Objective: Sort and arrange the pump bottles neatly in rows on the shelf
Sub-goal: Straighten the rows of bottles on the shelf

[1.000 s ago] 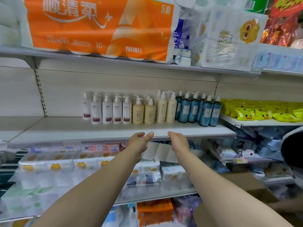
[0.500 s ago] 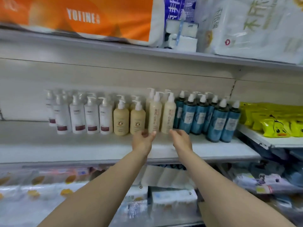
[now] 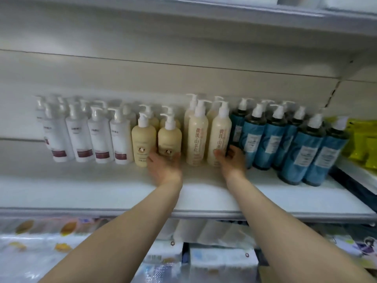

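Observation:
Pump bottles stand in rows at the back of the white shelf (image 3: 102, 190). From left to right there are white bottles (image 3: 79, 137), short beige bottles (image 3: 143, 139), tall cream bottles (image 3: 197, 137) and blue bottles (image 3: 271, 139). My left hand (image 3: 165, 168) wraps around the base of the right front short beige bottle (image 3: 169, 137), thumb on its left and fingers on its right. My right hand (image 3: 233, 160) grips the base of the right front tall cream bottle (image 3: 221, 135), its fingers reaching between that bottle and the blue ones.
Yellow packets (image 3: 363, 144) lie on a neighbouring shelf at the right. Wrapped tissue packs (image 3: 204, 262) fill the shelf below. The upper shelf's underside (image 3: 183, 13) hangs close above the pump heads. Bare shelf surface lies in front of the bottles.
Both hands have reached forward from the shelf's front edge to the bottles and closed around their bases. The camera has moved in closer to the shelf.

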